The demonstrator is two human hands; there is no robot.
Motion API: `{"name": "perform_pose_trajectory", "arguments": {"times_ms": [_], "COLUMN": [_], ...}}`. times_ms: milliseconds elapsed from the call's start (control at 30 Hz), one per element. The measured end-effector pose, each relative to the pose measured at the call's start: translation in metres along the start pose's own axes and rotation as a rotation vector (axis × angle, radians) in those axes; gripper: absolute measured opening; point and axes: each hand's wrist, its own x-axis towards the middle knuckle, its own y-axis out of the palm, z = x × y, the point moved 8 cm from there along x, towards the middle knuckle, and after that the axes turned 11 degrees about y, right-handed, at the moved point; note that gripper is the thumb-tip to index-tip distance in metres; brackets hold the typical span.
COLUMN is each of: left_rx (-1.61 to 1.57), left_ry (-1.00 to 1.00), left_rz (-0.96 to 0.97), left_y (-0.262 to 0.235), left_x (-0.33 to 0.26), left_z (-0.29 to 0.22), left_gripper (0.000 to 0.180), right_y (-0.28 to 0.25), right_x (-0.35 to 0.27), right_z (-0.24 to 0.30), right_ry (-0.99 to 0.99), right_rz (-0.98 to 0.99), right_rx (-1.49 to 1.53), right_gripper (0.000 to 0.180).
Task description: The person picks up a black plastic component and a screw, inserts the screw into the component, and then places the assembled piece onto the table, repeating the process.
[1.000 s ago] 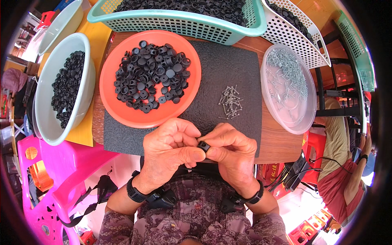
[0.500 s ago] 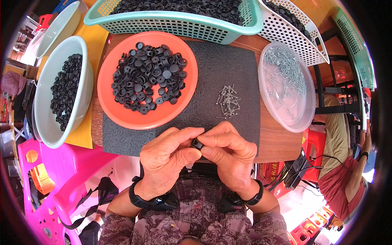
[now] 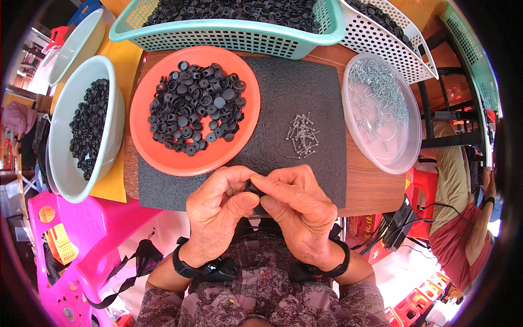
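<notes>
A small black plastic part (image 3: 254,188) is pinched between my two hands at the near edge of the table; fingers cover most of it. My left hand (image 3: 218,204) grips it from the left with thumb and forefinger. From the right, my right hand (image 3: 297,204) closes thumb and fingertips on it. Just beyond lies a dark foam mat (image 3: 305,82) with a small pile of screws (image 3: 303,135). To the left on the mat, an orange-red plate (image 3: 188,163) holds many loose black plastic caps (image 3: 188,103).
A clear round tray (image 3: 376,155) of screws stands right. Behind are a green basket (image 3: 229,41) and a white basket (image 3: 381,49) of black parts. A pale bowl (image 3: 111,136) of black parts sits left, above a pink chair (image 3: 103,223). Another person (image 3: 463,218) is at right.
My right fingers have shifted left over the black part, covering more of it. Both hands stay at the near edge of the mat. The view has shifted slightly.
</notes>
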Motion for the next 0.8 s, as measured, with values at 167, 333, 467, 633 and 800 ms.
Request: {"name": "perform_pose_trajectory", "arguments": {"times_ms": [167, 333, 467, 633, 800], "left_rx": [-0.221, -0.495, -0.495, -0.466, -0.522], "left_ry": [-0.086, -0.168, -0.201, -0.171, -0.207], "left_rz": [0.026, 0.051, 0.043, 0.060, 0.017], "left_y": [0.002, 0.005, 0.003, 0.004, 0.005], "left_x": [0.001, 0.004, 0.004, 0.005, 0.002], "left_z": [0.008, 0.013, 0.018, 0.017, 0.020], "left_gripper": [0.039, 0.042, 0.045, 0.047, 0.046], "right_y": [0.001, 0.002, 0.001, 0.002, 0.002], "right_x": [-0.001, -0.003, -0.001, 0.000, 0.001], "right_z": [-0.004, -0.010, -0.005, 0.001, 0.007], "right_ry": [0.040, 0.121, 0.096, 0.087, -0.036], "right_rz": [0.022, 0.020, 0.018, 0.034, 0.017], "right_rx": [0.081, 0.247, 0.207, 0.128, 0.006], "right_gripper": [0.039, 0.038, 0.038, 0.039, 0.040]}}
